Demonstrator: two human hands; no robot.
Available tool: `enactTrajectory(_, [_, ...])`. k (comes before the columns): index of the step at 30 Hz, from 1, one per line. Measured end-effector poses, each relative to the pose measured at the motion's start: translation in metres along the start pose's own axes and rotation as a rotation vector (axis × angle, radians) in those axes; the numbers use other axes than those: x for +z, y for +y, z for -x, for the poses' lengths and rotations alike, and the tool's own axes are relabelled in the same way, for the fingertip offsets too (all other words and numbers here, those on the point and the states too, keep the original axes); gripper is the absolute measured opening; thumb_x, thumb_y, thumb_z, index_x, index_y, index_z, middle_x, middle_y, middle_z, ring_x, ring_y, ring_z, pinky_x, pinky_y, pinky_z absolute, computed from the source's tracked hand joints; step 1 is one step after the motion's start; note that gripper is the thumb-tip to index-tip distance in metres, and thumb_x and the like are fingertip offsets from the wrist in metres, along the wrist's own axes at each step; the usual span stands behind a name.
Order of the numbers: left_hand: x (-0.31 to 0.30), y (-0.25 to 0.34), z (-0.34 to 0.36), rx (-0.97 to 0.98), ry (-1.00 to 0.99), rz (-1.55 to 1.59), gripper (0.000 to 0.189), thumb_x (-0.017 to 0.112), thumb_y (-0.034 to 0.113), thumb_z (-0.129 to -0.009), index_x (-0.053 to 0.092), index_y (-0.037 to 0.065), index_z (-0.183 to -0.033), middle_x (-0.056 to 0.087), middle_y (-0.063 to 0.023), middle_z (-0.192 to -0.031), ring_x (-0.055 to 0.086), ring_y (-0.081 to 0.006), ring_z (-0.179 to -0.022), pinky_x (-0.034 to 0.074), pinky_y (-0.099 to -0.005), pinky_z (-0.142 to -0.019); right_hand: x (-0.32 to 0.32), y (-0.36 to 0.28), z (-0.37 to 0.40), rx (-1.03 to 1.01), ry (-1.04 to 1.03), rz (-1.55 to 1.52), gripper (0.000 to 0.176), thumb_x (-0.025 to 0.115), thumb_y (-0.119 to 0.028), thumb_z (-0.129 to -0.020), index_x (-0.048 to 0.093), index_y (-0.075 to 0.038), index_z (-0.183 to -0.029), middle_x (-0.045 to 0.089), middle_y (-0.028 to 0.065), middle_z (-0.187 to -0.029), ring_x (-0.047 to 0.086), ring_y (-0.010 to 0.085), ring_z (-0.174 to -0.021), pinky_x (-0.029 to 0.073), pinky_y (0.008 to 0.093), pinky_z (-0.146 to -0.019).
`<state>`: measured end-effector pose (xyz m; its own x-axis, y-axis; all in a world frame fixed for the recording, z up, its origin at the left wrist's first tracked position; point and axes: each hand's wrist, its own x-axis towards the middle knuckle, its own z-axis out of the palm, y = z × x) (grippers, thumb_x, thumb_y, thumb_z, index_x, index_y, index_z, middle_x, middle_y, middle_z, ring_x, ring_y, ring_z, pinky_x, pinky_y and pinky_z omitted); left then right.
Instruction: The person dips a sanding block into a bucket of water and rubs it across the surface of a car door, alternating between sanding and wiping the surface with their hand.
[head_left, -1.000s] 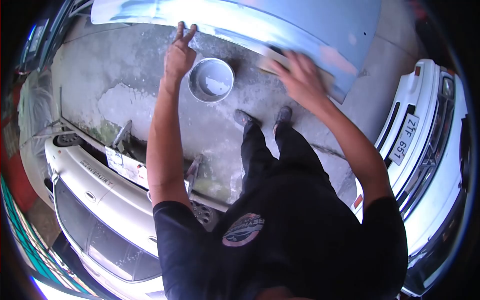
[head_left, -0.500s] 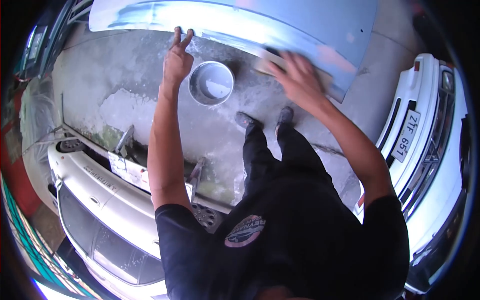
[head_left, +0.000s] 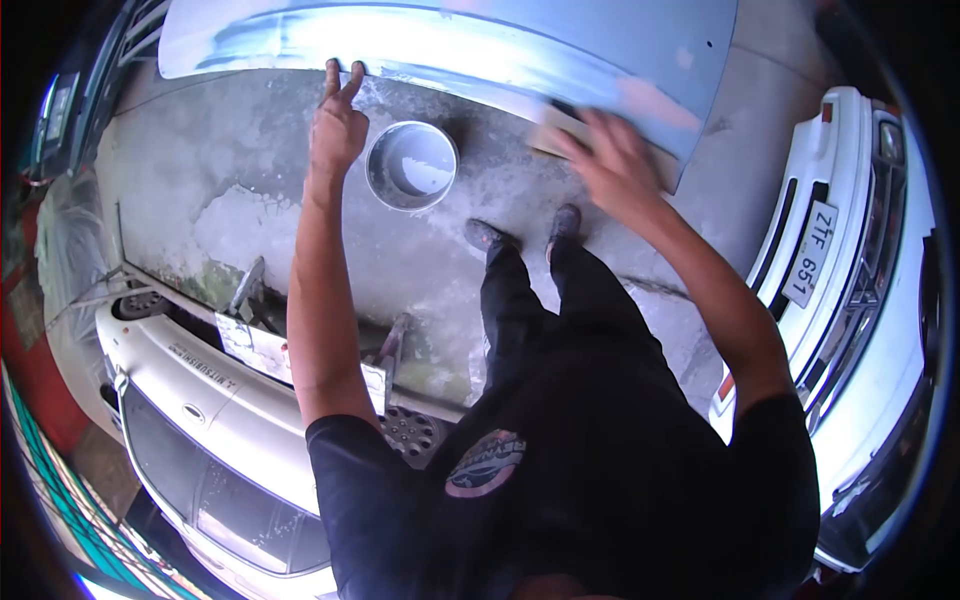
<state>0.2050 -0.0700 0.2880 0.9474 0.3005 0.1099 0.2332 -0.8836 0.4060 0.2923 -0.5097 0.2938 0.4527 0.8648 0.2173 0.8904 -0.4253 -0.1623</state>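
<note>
A large pale blue and white panel (head_left: pixel 420 40) with patchy paint spans the top of the view. My left hand (head_left: pixel 338 122) has two fingertips, spread apart, at the panel's lower edge, and it holds nothing. On the right, my right hand (head_left: pixel 618 165) presses a long tan sanding block (head_left: pixel 552 136) on the panel near its lower right edge. This hand is blurred, and its fingers lie over the block. Between the hands, below the panel, a round metal bucket (head_left: pixel 412 166) with greyish liquid stands on the floor.
A white car (head_left: pixel 845 230) stands at the right. At the lower left is a beige car (head_left: pixel 200 400), with a metal frame (head_left: pixel 165 285) beside it. My shoes (head_left: pixel 490 236) are on the concrete floor (head_left: pixel 240 150) just below the bucket.
The panel, bucket and left hand appear slightly farther left as the view has shifted. The right hand and block have moved a little to the right along the panel.
</note>
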Motion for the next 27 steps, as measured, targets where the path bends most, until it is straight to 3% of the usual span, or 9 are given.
enactTrajectory(4, [0.007,0.007,0.003,-0.035,0.031,0.047,0.073,0.052,-0.001,-0.081,0.063,0.012,-0.152,0.04,-0.0342,-0.165,0.059,-0.0475,-0.137,0.053,-0.0498,-0.109,-0.001,-0.007,0.001,0.039,-0.068,0.046,0.08,0.072,-0.006,-0.085,0.051,-0.015,-0.162,0.053,0.0266,-0.151,0.051,0.0462,-0.138,0.042,0.0577,-0.116])
enactTrajectory(6, [0.011,-0.007,0.0,0.016,0.044,0.027,0.072,0.052,-0.001,-0.082,0.062,0.011,-0.152,0.04,-0.0359,-0.164,0.058,-0.0484,-0.137,0.053,-0.0498,-0.109,0.03,-0.04,-0.088,-0.077,0.126,-0.079,0.062,0.06,-0.002,-0.091,0.058,-0.013,-0.152,0.053,0.0202,-0.148,0.053,0.0402,-0.134,0.045,0.0556,-0.111])
enactTrajectory(7, [0.015,-0.01,0.001,0.064,0.047,0.02,0.071,0.053,0.0,-0.082,0.062,0.01,-0.152,0.04,-0.0376,-0.163,0.058,-0.0493,-0.137,0.053,-0.0499,-0.109,0.034,-0.063,-0.13,0.001,-0.077,-0.123,0.052,0.062,-0.005,-0.092,0.061,-0.012,-0.144,0.055,0.0155,-0.144,0.054,0.0366,-0.132,0.046,0.0541,-0.108])
enactTrajectory(9, [0.011,-0.015,-0.003,0.146,0.047,-0.064,0.073,0.053,0.0,-0.082,0.06,0.01,-0.154,0.04,-0.0379,-0.163,0.059,-0.0512,-0.134,0.056,-0.0504,-0.105,0.054,-0.09,-0.175,-0.027,0.027,-0.017,0.051,0.068,-0.007,-0.089,0.062,-0.013,-0.14,0.055,0.0144,-0.142,0.054,0.0363,-0.132,0.045,0.0553,-0.109])
enactTrajectory(13, [0.001,-0.002,-0.004,0.048,-0.039,-0.018,0.074,0.052,0.0,-0.083,0.058,0.013,-0.156,0.036,-0.0372,-0.166,0.056,-0.0532,-0.137,0.054,-0.0525,-0.106,0.003,-0.033,-0.062,-0.008,-0.008,-0.08,0.065,0.077,-0.013,-0.087,0.063,-0.014,-0.15,0.054,0.0218,-0.152,0.053,0.0413,-0.136,0.043,0.0549,-0.115])
enactTrajectory(17, [0.018,-0.004,0.002,0.026,0.037,0.024,0.075,0.052,-0.001,-0.085,0.056,0.013,-0.158,0.031,-0.0387,-0.167,0.054,-0.0552,-0.138,0.053,-0.0536,-0.107,-0.012,0.03,0.093,0.07,0.056,0.044,0.07,0.072,-0.009,-0.089,0.056,-0.015,-0.157,0.052,0.0239,-0.155,0.054,0.0469,-0.135,0.044,0.0617,-0.112])
enactTrajectory(21, [0.016,0.007,0.0,-0.01,0.009,-0.042,0.075,0.052,-0.001,-0.085,0.055,0.01,-0.158,0.031,-0.0392,-0.167,0.051,-0.0546,-0.142,0.053,-0.0526,-0.108,0.014,-0.025,-0.042,0.031,0.001,-0.107,0.071,0.071,-0.002,-0.085,0.059,-0.014,-0.154,0.051,0.0272,-0.154,0.047,0.0464,-0.142,0.038,0.0582,-0.119])
enactTrajectory(23, [0.022,-0.016,0.007,0.056,0.012,-0.045,0.076,0.051,-0.002,-0.084,0.054,0.011,-0.159,0.031,-0.0382,-0.168,0.051,-0.0542,-0.142,0.053,-0.0523,-0.108,0.022,-0.065,-0.126,0.003,-0.164,-0.068,0.069,0.071,-0.004,-0.086,0.056,-0.01,-0.153,0.049,0.0247,-0.154,0.044,0.0446,-0.144,0.036,0.0566,-0.12])
enactTrajectory(27, [0.011,-0.015,0.0,0.066,-0.043,0.011,0.078,0.05,-0.003,-0.083,0.054,0.013,-0.159,0.031,-0.0345,-0.17,0.052,-0.0523,-0.142,0.053,-0.0512,-0.108,0.021,-0.045,-0.094,-0.046,-0.088,-0.162,0.068,0.073,-0.009,-0.086,0.055,-0.01,-0.152,0.049,0.0198,-0.155,0.046,0.0418,-0.143,0.038,0.0557,-0.118])
